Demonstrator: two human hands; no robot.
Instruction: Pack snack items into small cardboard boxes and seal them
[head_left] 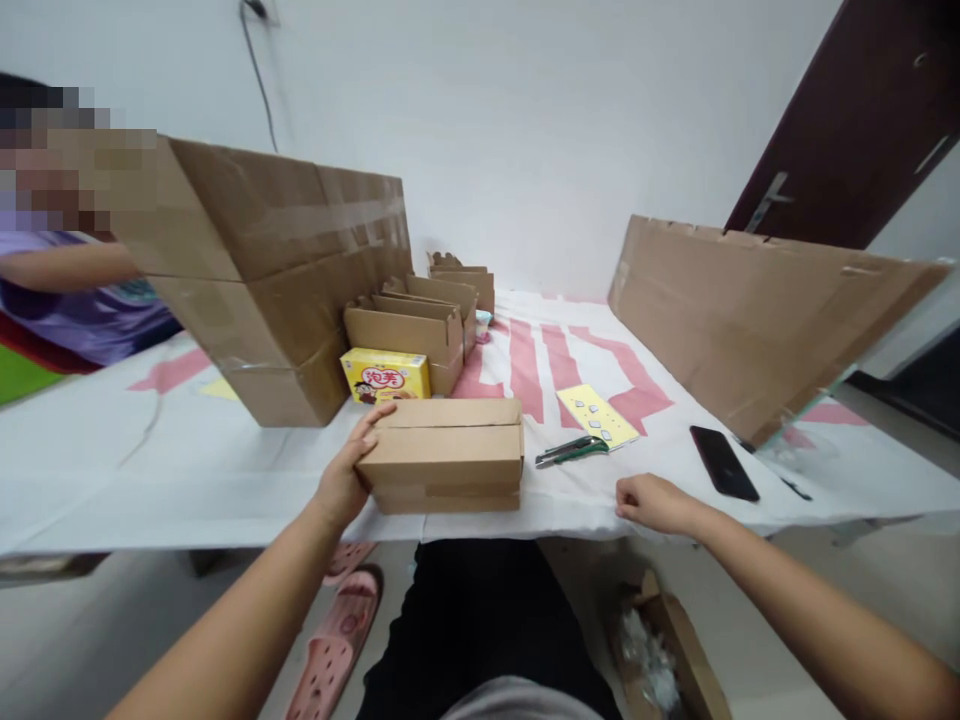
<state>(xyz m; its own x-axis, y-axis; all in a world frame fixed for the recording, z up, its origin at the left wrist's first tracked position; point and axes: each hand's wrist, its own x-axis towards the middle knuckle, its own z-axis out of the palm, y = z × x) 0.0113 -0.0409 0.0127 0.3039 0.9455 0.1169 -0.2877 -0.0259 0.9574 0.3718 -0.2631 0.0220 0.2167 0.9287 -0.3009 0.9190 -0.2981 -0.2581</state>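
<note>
A closed brown cardboard box (450, 470) sits near the table's front edge, a seam running along its top. My left hand (351, 465) grips its left end, fingers over the upper corner. To the right of the box, my right hand (651, 502) rests on the cloth in a loose fist, and nothing shows in it. A green-handled utility knife (573, 451) lies between the box and that fist. Just behind the knife is a yellow sheet (598, 417) with small pale stickers or pictures. A yellow snack box (385, 375) stands directly behind the cardboard box.
Stacked cartons (259, 255) form a wall at left, with a person (71, 285) beyond it. Open cardboard trays (409, 325) stand beside the stack. A cardboard panel (750, 320) rises at right, near a phone (724, 463). An open box (686, 655) holding clear plastic is below the table.
</note>
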